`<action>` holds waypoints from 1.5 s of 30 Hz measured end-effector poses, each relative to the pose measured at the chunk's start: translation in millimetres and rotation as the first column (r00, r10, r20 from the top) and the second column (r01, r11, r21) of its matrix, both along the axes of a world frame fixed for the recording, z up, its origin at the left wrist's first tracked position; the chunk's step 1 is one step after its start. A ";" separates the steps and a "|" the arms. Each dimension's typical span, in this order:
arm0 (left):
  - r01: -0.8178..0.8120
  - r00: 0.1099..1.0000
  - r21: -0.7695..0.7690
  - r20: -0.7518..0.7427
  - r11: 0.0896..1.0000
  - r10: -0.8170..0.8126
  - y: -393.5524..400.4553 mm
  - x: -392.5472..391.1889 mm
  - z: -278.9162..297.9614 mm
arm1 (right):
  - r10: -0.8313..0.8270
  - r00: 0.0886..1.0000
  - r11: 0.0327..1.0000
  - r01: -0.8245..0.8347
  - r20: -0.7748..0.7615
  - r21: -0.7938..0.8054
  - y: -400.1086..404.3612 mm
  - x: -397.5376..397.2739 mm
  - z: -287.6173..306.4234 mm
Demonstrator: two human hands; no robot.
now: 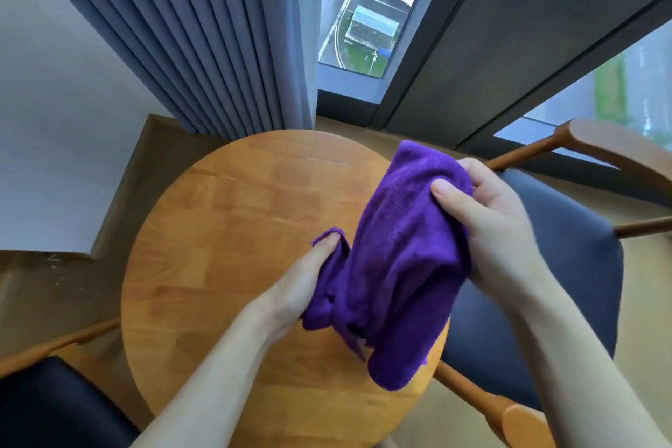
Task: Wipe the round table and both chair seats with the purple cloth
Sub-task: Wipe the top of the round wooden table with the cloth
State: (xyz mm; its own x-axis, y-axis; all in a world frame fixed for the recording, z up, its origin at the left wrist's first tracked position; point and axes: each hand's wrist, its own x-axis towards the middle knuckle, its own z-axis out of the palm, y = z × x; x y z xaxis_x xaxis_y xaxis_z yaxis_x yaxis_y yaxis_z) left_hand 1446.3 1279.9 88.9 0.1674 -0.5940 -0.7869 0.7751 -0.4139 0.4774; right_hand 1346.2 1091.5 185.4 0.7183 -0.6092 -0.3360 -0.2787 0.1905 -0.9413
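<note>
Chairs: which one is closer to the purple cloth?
The chair on the right. The purple cloth hangs right beside its dark seat, while the other chair sits at the bottom left corner.

High-rise living room nook: round wooden table [232, 229], cushioned chair [545, 265], pleated curtain [203, 33], window [363, 4]

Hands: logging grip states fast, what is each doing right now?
Left hand: grips the lower edge of the purple cloth.
Right hand: holds the cloth's upper end, thumb on top.
</note>
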 end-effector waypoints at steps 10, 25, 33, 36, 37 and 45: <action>-0.165 0.866 0.274 0.499 0.948 0.006 11.5 11.6 -89.2 | 0.036 0.703 0.752 -0.487 -0.710 -0.444 18.0 31.4 -195.8; -0.006 -0.131 0.684 0.723 0.730 -0.679 30.3 85.7 -169.1 | 0.096 0.769 0.394 -0.612 -0.632 -0.686 51.3 150.6 -264.1; -0.044 -0.139 0.659 0.740 0.751 -0.658 27.7 81.9 -170.9 | 0.174 0.743 0.334 -0.662 -0.646 -0.671 52.2 39.3 -261.0; -0.052 -0.155 0.688 0.711 0.724 -0.686 25.7 80.7 -171.7 | 0.072 0.714 0.416 -0.656 -0.697 -0.630 27.5 24.9 -259.3; -0.047 -0.169 0.702 0.696 0.711 -0.698 24.7 79.7 -172.3 | 0.052 0.707 0.432 -0.653 -0.705 -0.622 22.4 38.2 -259.5; -0.027 -0.245 0.751 0.635 0.660 -0.732 27.3 79.4 -174.2 | 0.269 0.703 0.283 -0.711 -0.658 -0.644 56.1 150.2 -258.0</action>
